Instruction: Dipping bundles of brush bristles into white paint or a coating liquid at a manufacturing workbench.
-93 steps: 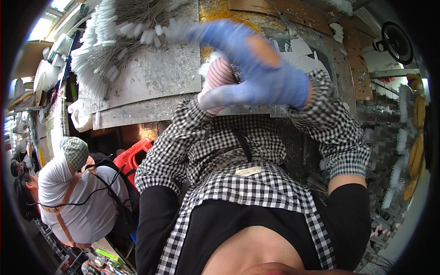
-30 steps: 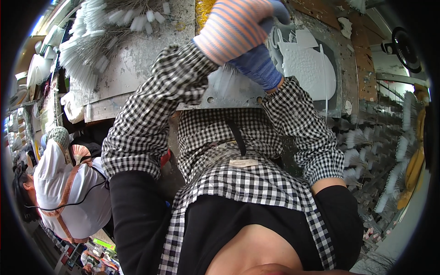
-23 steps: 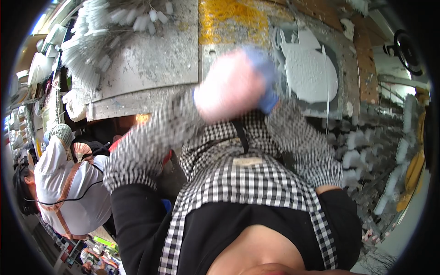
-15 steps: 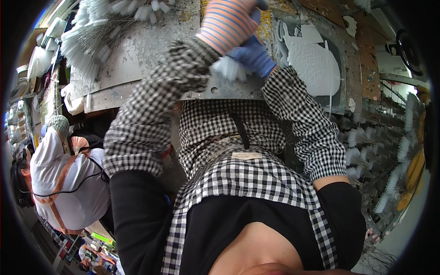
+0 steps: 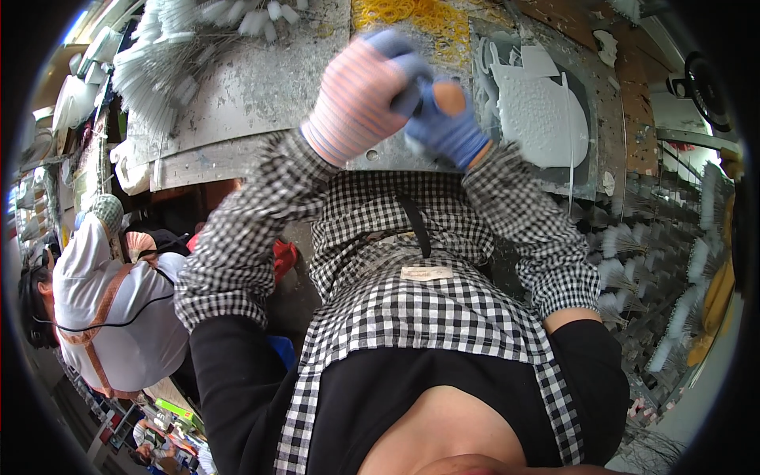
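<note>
Looking down from the head camera, two gloved hands are seen raised together over a grey metal worktable (image 5: 237, 87). The left hand (image 5: 360, 99) is in a glove with pink and white stripes, and its fingers are curled in tight like a fist. The right hand (image 5: 443, 119) is in a blue glove with an orange patch, and its fingers are bent in too. The two hands are touching each other. Something small may be pinched between them, but the picture is blurred there, so what is held cannot be told.

Checked sleeve covers and a checked apron (image 5: 412, 309) are worn over a black top. On the table, white bristle bunches (image 5: 170, 55) are fanned out at the left, a heap of yellow rubber bands (image 5: 412, 16) lies just behind the hands, and a white bumpy sheet (image 5: 542, 115) lies to the right. More white brush tufts (image 5: 633, 269) are stacked at the far right. A person in a white shirt with a checked cap (image 5: 107, 285) is bent over nearby on the left.

A slip could happen here. The hands are blurred as if moved fast, so whatever is pinched could be dropped or flicked away. The bristle bunches could also be knocked and scattered by a sleeve, since they lie near the left arm.
</note>
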Motion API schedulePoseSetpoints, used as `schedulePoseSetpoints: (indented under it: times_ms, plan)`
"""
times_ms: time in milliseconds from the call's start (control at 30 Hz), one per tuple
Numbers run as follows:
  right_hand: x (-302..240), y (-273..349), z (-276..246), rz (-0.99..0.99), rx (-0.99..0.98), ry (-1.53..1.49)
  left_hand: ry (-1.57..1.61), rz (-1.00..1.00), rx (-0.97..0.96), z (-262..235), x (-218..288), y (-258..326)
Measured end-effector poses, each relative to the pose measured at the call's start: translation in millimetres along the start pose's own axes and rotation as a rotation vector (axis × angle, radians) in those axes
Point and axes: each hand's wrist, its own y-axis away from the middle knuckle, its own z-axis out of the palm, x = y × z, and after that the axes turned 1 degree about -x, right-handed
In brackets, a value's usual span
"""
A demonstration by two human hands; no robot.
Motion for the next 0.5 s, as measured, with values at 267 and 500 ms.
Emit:
schedulePoseSetpoints:
  times_ms: [267, 500]
  plan:
    - [31, -8, 7, 0.279, -0.254, -0.559, 0.060, 0.099, -0.067, 21, -3, -71]
    - [7, 27, 41, -0.149, 0.452, -0.176, -0.001, 0.128, -0.218, 12, 38, -14]
